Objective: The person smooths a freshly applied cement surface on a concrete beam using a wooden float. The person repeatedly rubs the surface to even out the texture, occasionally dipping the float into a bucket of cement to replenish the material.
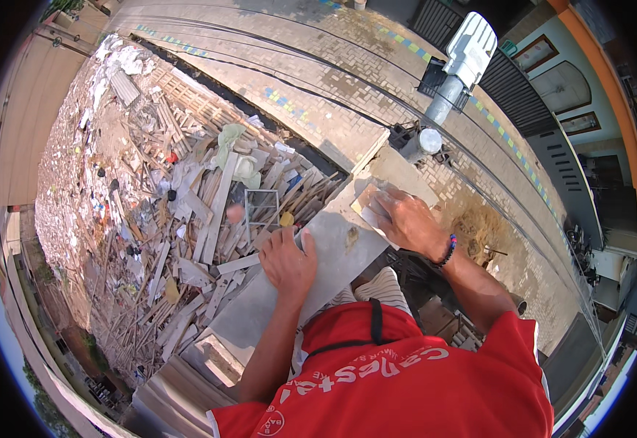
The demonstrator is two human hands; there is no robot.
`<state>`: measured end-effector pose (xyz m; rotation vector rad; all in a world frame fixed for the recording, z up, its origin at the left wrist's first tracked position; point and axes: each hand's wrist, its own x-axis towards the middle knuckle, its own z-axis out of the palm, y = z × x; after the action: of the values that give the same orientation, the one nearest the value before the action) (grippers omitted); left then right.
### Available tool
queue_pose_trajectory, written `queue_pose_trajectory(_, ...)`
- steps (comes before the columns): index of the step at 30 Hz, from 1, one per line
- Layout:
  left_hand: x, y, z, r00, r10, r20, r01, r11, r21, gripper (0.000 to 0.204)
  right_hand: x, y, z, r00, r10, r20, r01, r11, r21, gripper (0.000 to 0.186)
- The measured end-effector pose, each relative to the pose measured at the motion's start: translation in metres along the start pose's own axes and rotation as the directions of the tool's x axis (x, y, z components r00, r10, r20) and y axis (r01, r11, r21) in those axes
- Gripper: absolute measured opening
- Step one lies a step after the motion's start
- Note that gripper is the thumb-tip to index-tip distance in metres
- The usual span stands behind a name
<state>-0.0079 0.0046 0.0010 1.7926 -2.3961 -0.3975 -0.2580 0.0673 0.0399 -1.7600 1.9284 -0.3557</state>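
Shirt [413, 379] nearest, my left hand [289, 264] lies spread at the edge of the wall [333, 263], likely for balance; my right hand [406, 223] clamps a pad [364, 201] against its top, seemingly for control.

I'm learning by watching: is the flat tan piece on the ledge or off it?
On: the right hand holds the flat tan piece against the concrete ledge.

Scrap wood [218, 208] lies heaped; a street lamp [470, 51] overhangs brick paving [326, 123]; cables [311, 56] cross above.
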Motion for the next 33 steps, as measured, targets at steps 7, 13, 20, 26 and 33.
queue_pose_trajectory(7, 0.001, 0.003, 0.001, 1.000, 0.005, -0.018, -0.005, 1.000, 0.000, 0.035, 0.017, 0.027, -0.025, 0.974, 0.193, -0.119, -0.188, 0.981, 0.051, 0.045)
queue_pose_trajectory(13, 0.000, -0.002, 0.004, 0.999, -0.004, -0.035, 0.003, 1.000, -0.007, 0.035, -0.007, -0.008, -0.016, 0.997, -0.049, 0.063, 0.048, 0.999, 0.008, 0.040)
queue_pose_trajectory(20, 0.000, 0.002, 0.001, 0.999, 0.015, -0.036, -0.015, 1.000, -0.016, 0.033, 0.029, 0.039, -0.023, 0.979, 0.114, -0.169, -0.122, 0.992, -0.036, 0.041)
queue_pose_trajectory(26, 0.000, 0.003, -0.001, 1.000, -0.013, -0.012, 0.013, 1.000, -0.002, 0.032, 0.000, 0.004, -0.022, 0.999, -0.031, 0.014, 0.031, 1.000, 0.003, 0.042)
queue_pose_trajectory(33, 0.000, 0.005, -0.001, 1.000, -0.014, -0.003, 0.014, 1.000, -0.026, 0.034, 0.025, 0.026, -0.026, 0.983, 0.133, -0.128, -0.133, 0.991, 0.012, 0.041)
